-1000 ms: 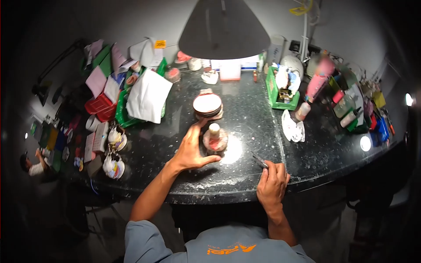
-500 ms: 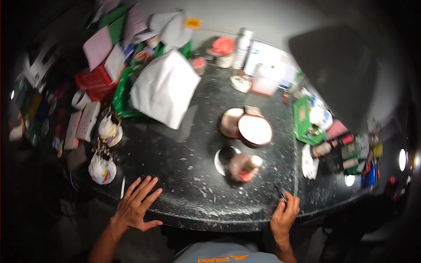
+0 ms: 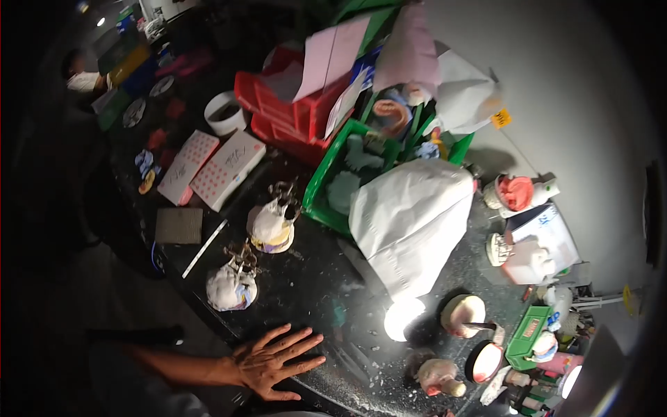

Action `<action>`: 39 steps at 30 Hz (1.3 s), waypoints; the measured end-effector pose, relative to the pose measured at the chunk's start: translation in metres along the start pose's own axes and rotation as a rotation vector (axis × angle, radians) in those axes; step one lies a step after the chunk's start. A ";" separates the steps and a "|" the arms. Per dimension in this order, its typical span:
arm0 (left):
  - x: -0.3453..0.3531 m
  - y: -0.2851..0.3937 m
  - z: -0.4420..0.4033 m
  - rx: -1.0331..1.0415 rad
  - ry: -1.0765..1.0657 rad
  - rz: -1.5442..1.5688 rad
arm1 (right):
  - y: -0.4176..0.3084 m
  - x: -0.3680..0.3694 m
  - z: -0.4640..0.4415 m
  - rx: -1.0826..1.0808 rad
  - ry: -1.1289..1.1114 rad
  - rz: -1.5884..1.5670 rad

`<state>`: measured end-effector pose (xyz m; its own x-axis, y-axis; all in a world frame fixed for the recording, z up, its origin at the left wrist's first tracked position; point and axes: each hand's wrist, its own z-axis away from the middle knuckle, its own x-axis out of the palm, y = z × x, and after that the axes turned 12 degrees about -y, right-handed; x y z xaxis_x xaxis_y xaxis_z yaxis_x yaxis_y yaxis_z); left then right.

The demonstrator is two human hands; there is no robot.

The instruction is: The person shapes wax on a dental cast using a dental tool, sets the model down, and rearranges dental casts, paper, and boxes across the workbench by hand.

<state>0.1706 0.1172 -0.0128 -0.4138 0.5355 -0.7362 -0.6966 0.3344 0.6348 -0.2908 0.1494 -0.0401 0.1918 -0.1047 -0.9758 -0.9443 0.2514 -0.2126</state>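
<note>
My left hand (image 3: 278, 361) lies palm down at the front edge of the black worktable (image 3: 306, 278), fingers spread, holding nothing. Beyond it stand two plaster dental models on metal articulators, a nearer one (image 3: 231, 286) and a farther one (image 3: 272, 226). A thin white strip (image 3: 204, 249) lies left of them. Right of the hand is a pinkish rounded jar (image 3: 439, 377) with a pale top. Behind that jar sit a pale round bowl (image 3: 463, 315) and a smaller white-faced round container (image 3: 484, 362). My right hand is out of view.
A green bin (image 3: 321, 182) holds moulds, with a large white sheet (image 3: 415, 222) over its side. Red bins (image 3: 295, 111), a white tape roll (image 3: 224, 113) and dotted boxes (image 3: 229, 167) stand at the back left. A small green tray (image 3: 526, 338) is at the right.
My view has swung left and tilted, so the table's contents appear shifted right. My left hand stays spread at the edge. My right hand, earlier around a small dark item, has left the view.
</note>
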 end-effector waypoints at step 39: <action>-0.007 0.020 -0.007 -0.013 -0.129 -0.322 | -0.006 -0.015 -0.010 -0.053 -0.059 -0.078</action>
<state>0.1555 0.1146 0.0039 -0.0947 0.4977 -0.8622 -0.7875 0.4924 0.3707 -0.2908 0.1399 -0.0233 0.2789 -0.0645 -0.9582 -0.9385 0.1934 -0.2862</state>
